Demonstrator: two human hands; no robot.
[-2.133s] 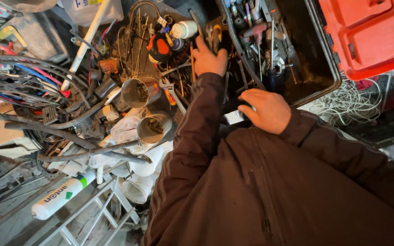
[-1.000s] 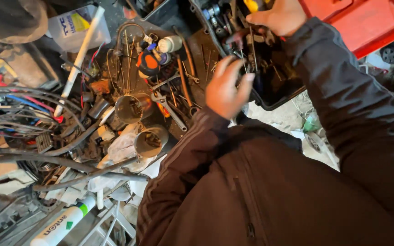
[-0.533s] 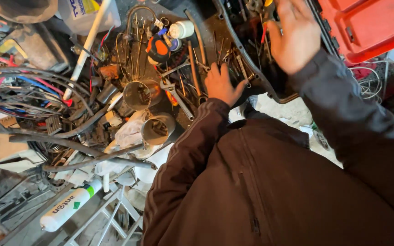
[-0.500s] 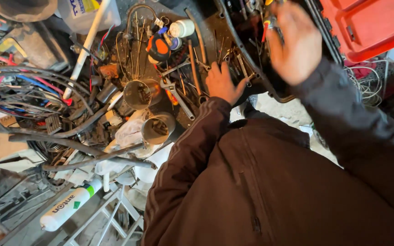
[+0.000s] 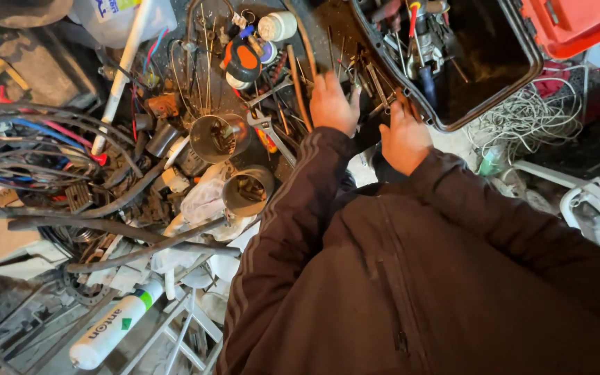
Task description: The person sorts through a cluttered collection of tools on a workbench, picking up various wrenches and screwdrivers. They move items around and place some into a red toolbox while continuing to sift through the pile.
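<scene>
We were sorting loose tools (image 5: 293, 104): left hand (image 5: 333, 105) spread flat over them, right hand (image 5: 403, 137) resting on the black toolbox (image 5: 484, 111) rim (neither gripping); picking one out seemed next.

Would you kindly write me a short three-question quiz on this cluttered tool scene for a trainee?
1. True or false: the toolbox is shut.
2. What does the left hand rest on: (a) loose rods and tools, (b) the white tube, (c) the white cable bundle?
3. Which hand is at the toolbox's rim?

Key:
1. False; its red lid is open.
2. (a)
3. The right hand.
</scene>
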